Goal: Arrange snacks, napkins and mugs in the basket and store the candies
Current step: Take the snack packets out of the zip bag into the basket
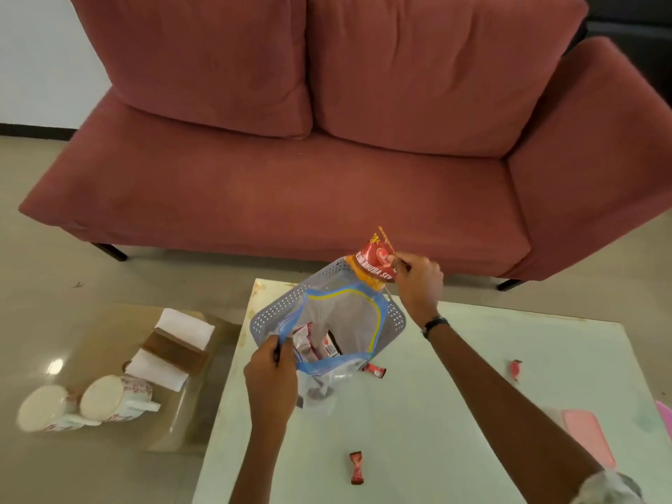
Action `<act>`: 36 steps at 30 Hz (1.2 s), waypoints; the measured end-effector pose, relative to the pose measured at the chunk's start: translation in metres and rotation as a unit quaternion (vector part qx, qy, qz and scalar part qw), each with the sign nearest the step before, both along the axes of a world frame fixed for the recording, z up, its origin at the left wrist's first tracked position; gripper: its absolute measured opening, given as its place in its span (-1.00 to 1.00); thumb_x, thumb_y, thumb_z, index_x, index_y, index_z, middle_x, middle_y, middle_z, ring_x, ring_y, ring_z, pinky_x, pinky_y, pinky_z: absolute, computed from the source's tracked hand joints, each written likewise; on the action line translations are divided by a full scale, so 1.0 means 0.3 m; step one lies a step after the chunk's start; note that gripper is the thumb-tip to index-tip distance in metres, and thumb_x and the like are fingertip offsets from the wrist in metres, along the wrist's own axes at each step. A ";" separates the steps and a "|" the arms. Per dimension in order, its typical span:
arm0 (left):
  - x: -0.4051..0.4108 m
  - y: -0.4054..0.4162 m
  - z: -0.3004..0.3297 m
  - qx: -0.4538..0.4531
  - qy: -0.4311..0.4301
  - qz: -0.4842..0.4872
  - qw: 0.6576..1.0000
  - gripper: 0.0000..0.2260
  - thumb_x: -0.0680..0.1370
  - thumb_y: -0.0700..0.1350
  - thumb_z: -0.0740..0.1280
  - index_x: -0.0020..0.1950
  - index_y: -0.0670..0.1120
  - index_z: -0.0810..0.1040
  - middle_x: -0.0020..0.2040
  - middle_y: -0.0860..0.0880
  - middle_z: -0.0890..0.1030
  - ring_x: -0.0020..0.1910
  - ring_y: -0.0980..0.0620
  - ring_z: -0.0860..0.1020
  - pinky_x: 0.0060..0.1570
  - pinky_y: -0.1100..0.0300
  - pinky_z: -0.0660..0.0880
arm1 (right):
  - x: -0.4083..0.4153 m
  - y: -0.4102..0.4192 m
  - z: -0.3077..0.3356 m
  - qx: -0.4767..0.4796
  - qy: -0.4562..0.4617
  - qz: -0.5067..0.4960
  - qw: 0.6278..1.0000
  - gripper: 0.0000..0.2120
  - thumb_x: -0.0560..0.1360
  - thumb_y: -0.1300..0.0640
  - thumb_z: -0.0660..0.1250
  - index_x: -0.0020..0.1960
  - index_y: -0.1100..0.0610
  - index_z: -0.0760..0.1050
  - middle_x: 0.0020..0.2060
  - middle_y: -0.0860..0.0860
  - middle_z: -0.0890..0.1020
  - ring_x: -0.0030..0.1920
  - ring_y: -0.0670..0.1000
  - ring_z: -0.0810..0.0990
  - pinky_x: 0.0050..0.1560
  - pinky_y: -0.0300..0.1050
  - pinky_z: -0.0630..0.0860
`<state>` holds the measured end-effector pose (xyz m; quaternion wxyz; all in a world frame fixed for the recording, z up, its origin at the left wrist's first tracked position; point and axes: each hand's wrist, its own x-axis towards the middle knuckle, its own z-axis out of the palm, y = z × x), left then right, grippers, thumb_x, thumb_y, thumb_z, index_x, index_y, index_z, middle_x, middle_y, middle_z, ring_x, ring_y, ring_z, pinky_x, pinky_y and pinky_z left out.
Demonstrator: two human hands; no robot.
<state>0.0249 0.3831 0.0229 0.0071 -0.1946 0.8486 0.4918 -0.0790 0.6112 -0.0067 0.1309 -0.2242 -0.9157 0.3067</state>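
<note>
1. Head view, centre of the frame: left hand (271,376) pinches the near rim of a clear zip bag (336,340) and holds it open; wrapped candies (314,345) lie inside.
2. Right hand (418,281) grips a red snack packet (374,261) at the far end of the grey basket (394,316), which stands on the white bench (436,412).
3. Loose candies (355,467) lie on the bench at lower centre and right.
4. Lower left, on a glass table (109,321): two mugs (87,401) on their sides, and white napkins (183,327).
</note>
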 end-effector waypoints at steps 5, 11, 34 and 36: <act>-0.040 -0.027 -0.118 0.048 -0.010 0.008 0.999 -0.75 0.58 -0.17 0.23 -0.30 -0.17 0.47 -0.47 -0.09 0.44 -0.45 -0.07 0.38 -0.41 0.17 0.32 | -0.108 -0.039 -0.357 0.019 -0.109 0.023 0.994 -0.72 0.48 0.19 0.27 -0.38 0.24 0.34 -0.47 0.22 0.36 -0.37 0.23 0.28 -0.40 -0.08 0.21; -0.049 -0.049 -0.160 0.082 0.005 0.006 0.997 -0.72 0.57 -0.15 0.24 -0.36 -0.09 0.45 -0.53 -0.03 0.45 -0.53 -0.03 0.36 -0.61 0.38 0.31 | -0.224 -0.071 -0.517 0.005 -0.163 0.019 0.986 -0.78 0.51 0.17 0.26 0.05 0.09 0.64 -0.05 0.29 0.64 -0.01 0.34 0.58 -0.10 0.03 0.51; 0.035 0.024 -0.118 0.078 -0.005 -0.009 0.997 -0.71 0.56 -0.19 0.24 -0.37 -0.05 0.40 -0.50 0.02 0.42 -0.55 0.09 0.39 -0.54 0.44 0.27 | 0.203 -0.175 0.117 -0.158 -0.164 0.309 0.923 -0.90 0.45 0.22 0.36 -0.16 0.11 0.66 -0.32 -0.04 0.67 -0.30 -0.10 0.59 -0.23 -0.33 0.46; 0.050 0.026 -0.109 0.071 -0.009 -0.012 0.997 -0.75 0.57 -0.16 0.25 -0.32 -0.05 0.44 -0.48 0.01 0.47 -0.52 0.14 0.44 -0.55 0.44 0.29 | 0.202 -0.261 0.018 -0.068 -0.284 0.369 0.883 -0.84 0.44 0.26 0.30 -0.10 0.17 0.66 -0.20 0.06 0.70 -0.22 0.00 0.59 -0.22 -0.25 0.41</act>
